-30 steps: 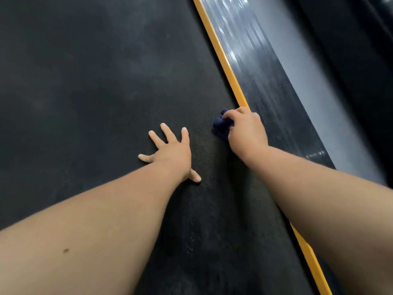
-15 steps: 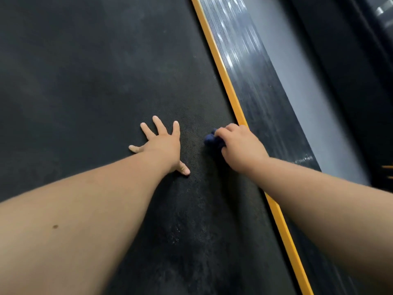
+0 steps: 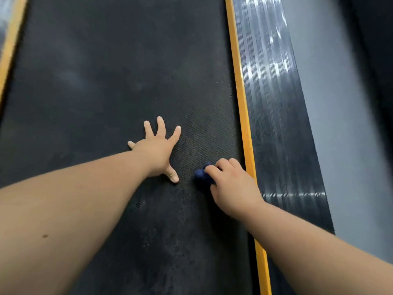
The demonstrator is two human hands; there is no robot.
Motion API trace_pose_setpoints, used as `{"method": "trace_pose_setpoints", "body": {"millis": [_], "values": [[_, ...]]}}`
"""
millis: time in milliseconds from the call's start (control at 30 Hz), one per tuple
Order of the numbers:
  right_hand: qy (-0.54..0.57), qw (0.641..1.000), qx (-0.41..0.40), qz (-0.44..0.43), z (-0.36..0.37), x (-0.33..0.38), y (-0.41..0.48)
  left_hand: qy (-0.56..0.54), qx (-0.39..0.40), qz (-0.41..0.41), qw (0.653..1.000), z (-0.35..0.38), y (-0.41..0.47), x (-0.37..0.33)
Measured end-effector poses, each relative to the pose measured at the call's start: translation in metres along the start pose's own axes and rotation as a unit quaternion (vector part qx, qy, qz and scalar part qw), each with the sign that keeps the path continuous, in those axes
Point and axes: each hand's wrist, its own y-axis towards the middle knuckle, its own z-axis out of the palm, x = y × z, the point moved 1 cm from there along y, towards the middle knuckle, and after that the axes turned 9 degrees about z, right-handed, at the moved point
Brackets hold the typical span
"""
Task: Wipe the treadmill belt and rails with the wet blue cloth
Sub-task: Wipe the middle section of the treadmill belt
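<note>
Two hands, one cloth (image 3: 201, 176), on the belt (image 3: 106, 81).
Bunched cloth sits clenched in right hand (image 3: 231, 186); left hand (image 3: 156, 150) lies splayed, empty, just left; rail (image 3: 276, 107) runs lengthwise just right of the grip.

We see lots of bare belt (image 3: 106, 81) up at 12 o'clock and out to 9 o'clock, so a hand could slide there. Our left hand (image 3: 156, 151) lies flat on the belt with its fingers (image 3: 161, 124) spread wide, and it blocks the middle. Our right hand (image 3: 234, 188) holds the blue cloth (image 3: 201, 175) at 3 o'clock from it, with only a thin gap of belt between them. Just beside our right hand, at 3 o'clock, runs the yellow stripe (image 3: 238, 81), then the ribbed rail (image 3: 276, 124). Both arms cover the belt at 6 o'clock.
</note>
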Motion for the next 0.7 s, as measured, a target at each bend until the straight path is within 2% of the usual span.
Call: {"method": "trace_pose_setpoints", "body": {"millis": [167,400,500,600,700], "values": [[0.038,0.995,-0.085,-0.023,0.017,-0.007,0.004,0.036,-0.016,-0.013,0.999,0.001,-0.002,-0.001],[0.084,0.993,-0.071,-0.033,0.008,-0.014,0.021,0.041,-0.024,-0.019,0.999,0.004,0.000,0.001],[0.088,0.985,-0.143,0.036,-0.014,-0.019,0.072,0.037,-0.030,-0.015,0.999,0.006,0.001,0.004],[0.050,0.989,-0.113,0.079,-0.009,-0.006,0.083,0.039,-0.032,-0.006,0.999,0.005,0.002,0.004],[0.032,0.992,-0.113,0.051,0.007,0.010,0.044,0.033,-0.039,-0.005,0.999,0.004,0.002,0.003]]}}
